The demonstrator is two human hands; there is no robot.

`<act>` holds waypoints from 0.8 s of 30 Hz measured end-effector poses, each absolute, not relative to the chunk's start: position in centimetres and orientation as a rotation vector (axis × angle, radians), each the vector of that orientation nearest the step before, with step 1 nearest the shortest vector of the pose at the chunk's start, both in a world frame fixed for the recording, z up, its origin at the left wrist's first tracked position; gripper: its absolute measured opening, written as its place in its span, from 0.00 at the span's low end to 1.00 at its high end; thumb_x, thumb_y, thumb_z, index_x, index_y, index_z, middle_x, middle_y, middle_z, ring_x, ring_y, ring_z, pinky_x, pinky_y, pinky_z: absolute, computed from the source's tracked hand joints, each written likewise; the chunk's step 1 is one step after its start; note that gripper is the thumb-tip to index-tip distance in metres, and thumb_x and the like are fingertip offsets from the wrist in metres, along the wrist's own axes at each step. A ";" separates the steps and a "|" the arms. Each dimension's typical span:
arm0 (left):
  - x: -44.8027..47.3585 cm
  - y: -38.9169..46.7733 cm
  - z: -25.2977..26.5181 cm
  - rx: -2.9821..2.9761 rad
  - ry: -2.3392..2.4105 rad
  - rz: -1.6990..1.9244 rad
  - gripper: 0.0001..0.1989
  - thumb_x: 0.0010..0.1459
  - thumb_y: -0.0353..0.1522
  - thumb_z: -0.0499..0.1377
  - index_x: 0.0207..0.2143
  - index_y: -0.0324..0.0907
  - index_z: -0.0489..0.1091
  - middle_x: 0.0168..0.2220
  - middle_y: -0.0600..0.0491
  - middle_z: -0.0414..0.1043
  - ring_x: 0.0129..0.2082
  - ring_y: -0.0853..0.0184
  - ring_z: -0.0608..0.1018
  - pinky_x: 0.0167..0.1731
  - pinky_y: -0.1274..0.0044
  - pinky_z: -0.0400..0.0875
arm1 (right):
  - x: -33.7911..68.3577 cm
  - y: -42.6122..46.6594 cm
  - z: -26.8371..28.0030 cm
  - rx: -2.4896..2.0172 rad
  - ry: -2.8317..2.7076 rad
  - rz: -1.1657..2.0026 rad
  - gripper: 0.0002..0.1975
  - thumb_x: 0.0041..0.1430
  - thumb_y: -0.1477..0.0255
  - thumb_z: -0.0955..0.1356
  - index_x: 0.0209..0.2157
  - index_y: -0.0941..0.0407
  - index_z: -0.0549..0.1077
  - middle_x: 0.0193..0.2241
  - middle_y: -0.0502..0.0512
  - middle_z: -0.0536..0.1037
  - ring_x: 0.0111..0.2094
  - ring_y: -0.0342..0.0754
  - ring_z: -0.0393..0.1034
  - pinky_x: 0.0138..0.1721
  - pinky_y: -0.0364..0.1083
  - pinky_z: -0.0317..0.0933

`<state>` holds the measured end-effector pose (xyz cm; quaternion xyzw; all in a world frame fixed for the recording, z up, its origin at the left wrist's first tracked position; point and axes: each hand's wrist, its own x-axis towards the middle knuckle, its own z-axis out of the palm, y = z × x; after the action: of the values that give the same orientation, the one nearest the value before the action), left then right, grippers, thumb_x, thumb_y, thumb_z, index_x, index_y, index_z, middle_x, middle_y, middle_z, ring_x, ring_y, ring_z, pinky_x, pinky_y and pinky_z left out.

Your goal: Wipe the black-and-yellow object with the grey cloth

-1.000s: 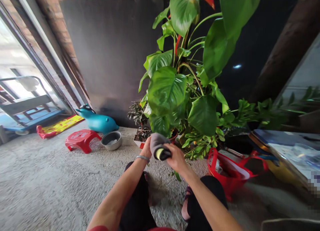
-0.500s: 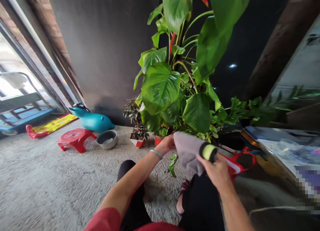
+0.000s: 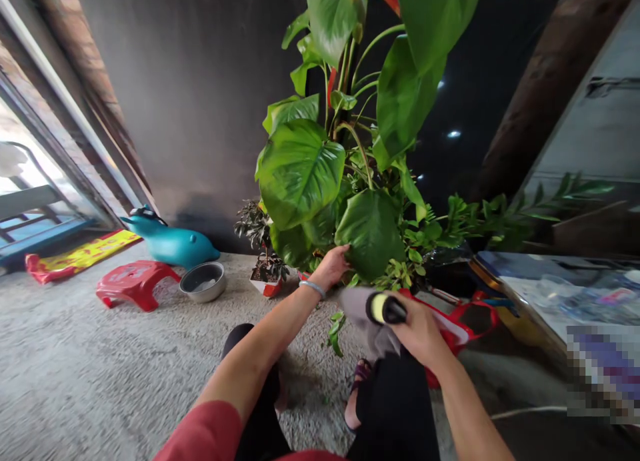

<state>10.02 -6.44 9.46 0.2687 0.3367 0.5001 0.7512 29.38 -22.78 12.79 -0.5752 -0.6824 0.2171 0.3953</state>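
Note:
My left hand (image 3: 332, 268) reaches to the lower left edge of a broad green leaf (image 3: 373, 233), its fingers closed at the rim. The leaf belongs to a tall potted plant (image 3: 304, 171) straight ahead. Below and right of that leaf, my right hand (image 3: 417, 324) is wrapped round a short black and yellow-green cylindrical piece (image 3: 384, 308). A grey cloth (image 3: 357, 306) hangs from the same grip, partly smeared by motion. Whether cloth and cylinder are joined I cannot tell. The plant's pot is mostly hidden behind my left hand and the foliage.
To the left on the concrete floor are a red stool (image 3: 136, 282), a metal bowl (image 3: 204, 282), a teal animal toy (image 3: 175, 242) and a small potted plant (image 3: 268, 278). A table (image 3: 525, 284) with plastic items stands right, near a red plastic object (image 3: 457, 324).
My left hand has gone up to the leaf's edge, leaving the grey cloth it was beside. My right hand has drawn the cloth and cylinder left and turned them. The view has shifted slightly right.

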 end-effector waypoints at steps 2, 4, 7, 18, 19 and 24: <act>8.5 -6.6 9.7 0.523 0.769 1.106 0.08 0.65 0.32 0.60 0.42 0.40 0.78 0.35 0.47 0.83 0.38 0.61 0.83 0.47 0.70 0.78 | 30.6 -24.9 12.4 -1.404 -1.668 0.652 0.18 0.46 0.71 0.70 0.41 0.51 0.85 0.37 0.56 0.88 0.43 0.59 0.84 0.48 0.53 0.77; 7.7 -6.9 9.9 0.493 0.754 1.126 0.11 0.66 0.31 0.58 0.46 0.39 0.78 0.38 0.47 0.85 0.42 0.60 0.84 0.50 0.69 0.78 | 32.0 -24.7 14.5 -1.420 -1.491 0.462 0.19 0.46 0.71 0.72 0.42 0.52 0.85 0.40 0.58 0.88 0.45 0.60 0.84 0.50 0.53 0.76; 7.8 -7.6 10.3 0.509 0.641 1.133 0.13 0.66 0.32 0.59 0.49 0.38 0.78 0.41 0.46 0.85 0.47 0.57 0.85 0.54 0.65 0.77 | 32.8 -20.8 19.4 -1.427 -1.181 -0.054 0.20 0.48 0.72 0.73 0.46 0.57 0.84 0.46 0.68 0.87 0.50 0.63 0.82 0.55 0.56 0.72; 7.6 -7.1 9.8 0.562 0.654 1.208 0.13 0.65 0.31 0.64 0.50 0.38 0.79 0.42 0.46 0.86 0.49 0.57 0.85 0.54 0.68 0.78 | 26.1 -23.6 8.8 -1.479 -1.466 0.633 0.23 0.44 0.69 0.67 0.43 0.54 0.84 0.42 0.61 0.88 0.47 0.63 0.83 0.54 0.61 0.74; 7.5 -7.0 9.6 0.568 0.667 1.213 0.12 0.65 0.31 0.64 0.50 0.39 0.79 0.41 0.47 0.86 0.48 0.58 0.85 0.53 0.69 0.78 | 26.9 -24.5 8.6 -1.438 -1.444 0.652 0.23 0.44 0.68 0.67 0.42 0.54 0.84 0.41 0.61 0.88 0.46 0.63 0.83 0.54 0.60 0.74; 7.6 -7.5 9.0 0.577 0.670 1.179 0.08 0.63 0.32 0.68 0.43 0.39 0.79 0.38 0.49 0.84 0.43 0.61 0.85 0.47 0.72 0.77 | 32.1 -21.6 15.4 -1.428 -1.125 0.035 0.20 0.46 0.69 0.70 0.44 0.55 0.82 0.46 0.63 0.86 0.51 0.65 0.80 0.58 0.61 0.71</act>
<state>7.60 -7.47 8.97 0.2631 0.3054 0.5376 0.7407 32.07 -21.61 15.39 -0.6197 -0.4881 0.0152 0.6144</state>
